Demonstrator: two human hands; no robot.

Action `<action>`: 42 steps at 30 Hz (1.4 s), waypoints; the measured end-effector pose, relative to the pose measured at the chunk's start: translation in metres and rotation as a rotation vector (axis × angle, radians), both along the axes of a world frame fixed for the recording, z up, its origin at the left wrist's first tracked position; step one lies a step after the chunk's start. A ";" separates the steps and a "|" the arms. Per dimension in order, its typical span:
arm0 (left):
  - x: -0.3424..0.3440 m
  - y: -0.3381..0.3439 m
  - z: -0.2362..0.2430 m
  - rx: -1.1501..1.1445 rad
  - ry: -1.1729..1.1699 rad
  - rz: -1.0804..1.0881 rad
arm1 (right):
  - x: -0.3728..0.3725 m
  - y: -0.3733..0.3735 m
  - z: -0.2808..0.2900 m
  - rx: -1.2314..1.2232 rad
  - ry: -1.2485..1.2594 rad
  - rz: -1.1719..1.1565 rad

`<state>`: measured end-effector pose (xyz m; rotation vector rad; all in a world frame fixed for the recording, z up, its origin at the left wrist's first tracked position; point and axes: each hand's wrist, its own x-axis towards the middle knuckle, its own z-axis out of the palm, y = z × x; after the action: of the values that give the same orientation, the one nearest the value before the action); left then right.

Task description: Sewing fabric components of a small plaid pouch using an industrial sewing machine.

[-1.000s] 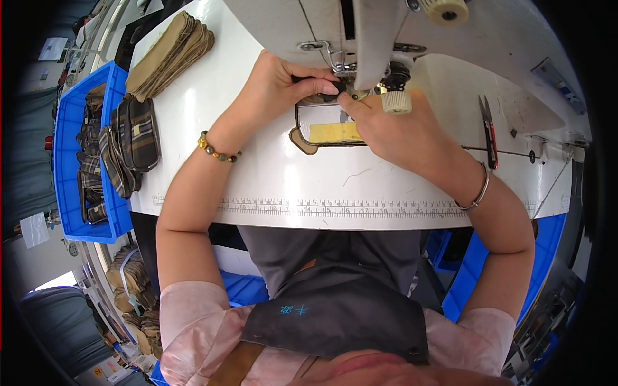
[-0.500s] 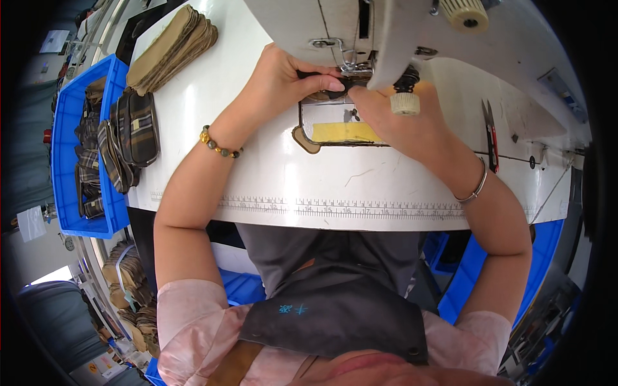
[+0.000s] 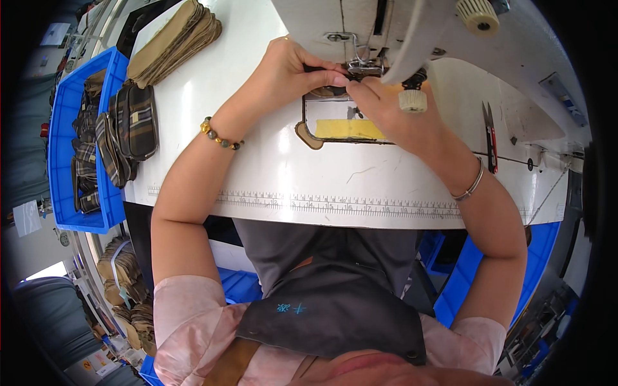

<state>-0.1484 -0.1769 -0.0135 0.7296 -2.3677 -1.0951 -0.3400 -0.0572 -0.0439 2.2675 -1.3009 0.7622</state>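
Note:
Under the white sewing machine's presser foot (image 3: 365,65) is a small dark fabric piece (image 3: 315,69). My left hand (image 3: 293,74) pinches it between thumb and fingers, just left of the needle area. My right hand (image 3: 402,122) is closed at the piece's right, fingertips against it beside my left thumb; the machine knob (image 3: 412,101) hides part of this hand. Just below the hands lie a yellow strip (image 3: 347,127) and a dark-edged plate with a tan tab (image 3: 309,138).
At the left, stacked tan pieces (image 3: 168,42) and plaid pouches (image 3: 134,122) lie on the white table (image 3: 270,174), beside a blue crate (image 3: 64,161) of more plaid pieces. Scissors (image 3: 490,138) lie at the right. Another blue bin (image 3: 528,270) sits below the table's right side.
Both hands have shifted slightly up and right in the view, still at the presser foot. The machine also appears further right, and the table's front edge slightly higher.

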 end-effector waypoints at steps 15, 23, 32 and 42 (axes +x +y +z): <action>0.000 -0.003 -0.007 -0.019 0.031 -0.005 | 0.013 0.007 0.007 0.440 -0.604 -0.091; 0.001 -0.002 -0.008 -0.020 0.041 -0.029 | 0.012 0.023 0.020 0.165 0.259 -0.067; 0.003 -0.002 0.003 -0.054 -0.050 -0.064 | 0.007 0.024 0.021 0.169 0.224 -0.036; 0.002 0.000 0.007 -0.065 -0.101 -0.014 | 0.007 0.020 0.019 0.179 0.146 -0.048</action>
<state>-0.1468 -0.1774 -0.0065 0.7635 -2.4837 -1.0037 -0.3334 -0.0371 -0.0248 2.3702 -1.3970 0.4705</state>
